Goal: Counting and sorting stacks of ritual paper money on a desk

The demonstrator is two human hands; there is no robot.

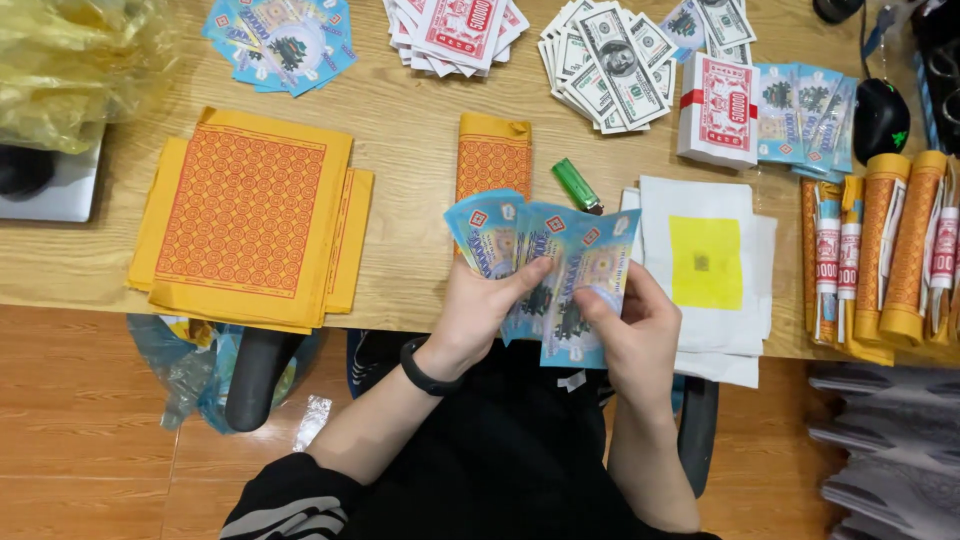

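Two hands are closed on one fan of blue banknote-style papers (545,265), held just above the near edge of the wooden table (420,130). The left hand (480,305) grasps the fan from below, its thumb laid across the faces; the right hand (630,335) pinches the rightmost sheet, thumb on top. About four sheets can be told apart in the fan, though the overlap hides the exact count. The long axes of the sheets run near to far, spreading leftward at the far ends, and the outermost sheet lies closer to the right hand.

Just beyond the fan, one folded orange-printed yellow paper (493,155) and one green lighter (576,185) are seen. To the right lies one stack of white sheets with a yellow square (705,260); to the left, one stack of large orange-patterned yellow sheets (245,215). Along the far edge are placed one blue pile (285,40), one red-and-white pile (455,30), one grey-green dollar-style pile (610,65) and one banded red-and-white bundle (720,110). At the far right, several orange paper rolls (900,250) are lined up; their number cannot be told.
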